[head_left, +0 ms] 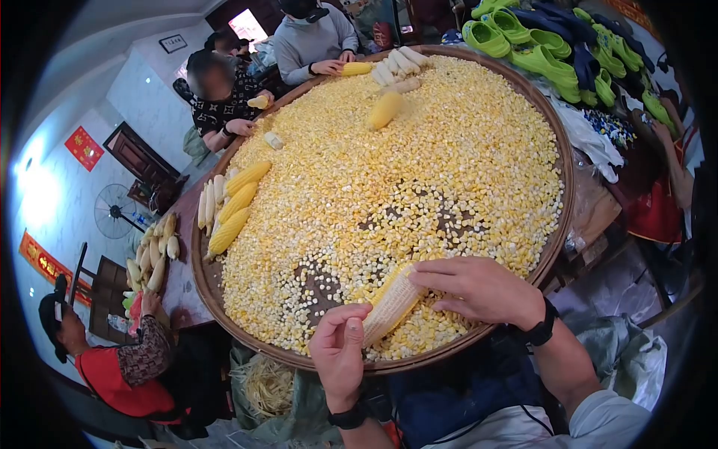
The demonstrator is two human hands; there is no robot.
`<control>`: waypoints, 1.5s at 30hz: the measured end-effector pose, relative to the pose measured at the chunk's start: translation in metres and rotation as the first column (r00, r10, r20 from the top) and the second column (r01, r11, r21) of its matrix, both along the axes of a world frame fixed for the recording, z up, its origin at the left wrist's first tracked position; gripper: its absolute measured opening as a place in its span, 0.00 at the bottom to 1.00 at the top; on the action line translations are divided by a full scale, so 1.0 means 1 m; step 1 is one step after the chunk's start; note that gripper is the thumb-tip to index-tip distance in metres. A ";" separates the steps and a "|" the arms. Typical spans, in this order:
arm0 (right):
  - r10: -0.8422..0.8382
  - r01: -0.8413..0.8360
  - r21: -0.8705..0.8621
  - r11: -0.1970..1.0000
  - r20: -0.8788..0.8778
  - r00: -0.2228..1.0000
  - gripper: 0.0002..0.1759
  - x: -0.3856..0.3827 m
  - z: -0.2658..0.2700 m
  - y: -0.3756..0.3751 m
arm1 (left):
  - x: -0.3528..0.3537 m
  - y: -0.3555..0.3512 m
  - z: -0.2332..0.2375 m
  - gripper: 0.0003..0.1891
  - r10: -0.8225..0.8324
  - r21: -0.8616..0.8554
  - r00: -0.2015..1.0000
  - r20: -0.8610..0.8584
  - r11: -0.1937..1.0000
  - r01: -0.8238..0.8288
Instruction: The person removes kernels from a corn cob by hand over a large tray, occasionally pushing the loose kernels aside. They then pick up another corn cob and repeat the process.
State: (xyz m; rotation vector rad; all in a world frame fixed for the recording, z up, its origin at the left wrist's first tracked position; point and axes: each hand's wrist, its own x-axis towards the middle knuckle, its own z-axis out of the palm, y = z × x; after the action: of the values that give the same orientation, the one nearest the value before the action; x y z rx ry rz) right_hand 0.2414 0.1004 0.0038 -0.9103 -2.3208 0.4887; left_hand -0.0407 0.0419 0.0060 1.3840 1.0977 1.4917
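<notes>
Near the front rim of a large round tray point(565, 150) spread with loose corn kernels point(329, 187), a mostly stripped corn cob point(393, 303) lies slanted between my hands. A strip of yellow kernels shows along its upper left edge. My left hand point(340, 348) is closed on the cob's lower end, thumb and fingers pinching it. At the upper end, my right hand point(479, 292) rests its fingers on the cob, with the fingertips over the loose kernels. The palm side of my right hand is hidden.
Yellow cobs point(239, 198) lie at the tray's left, bare cobs point(396, 66) at the back. Two people point(310, 41) work across the tray; a person in red point(123, 367) is at lower left. Green clogs point(538, 56) are piled at upper right. A sack point(269, 385) stands below.
</notes>
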 end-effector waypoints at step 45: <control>-0.028 0.029 -0.075 0.997 0.012 1.000 0.35 -0.002 0.008 -0.004 | 0.028 0.001 0.010 0.40 0.044 -0.082 0.641 -0.766 0.983 -0.164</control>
State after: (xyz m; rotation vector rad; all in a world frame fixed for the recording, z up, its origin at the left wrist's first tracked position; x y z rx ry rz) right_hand 0.2394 0.0965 0.0120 -0.9824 -2.3099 0.5638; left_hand -0.0125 0.0432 0.0160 1.9382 1.7892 0.8308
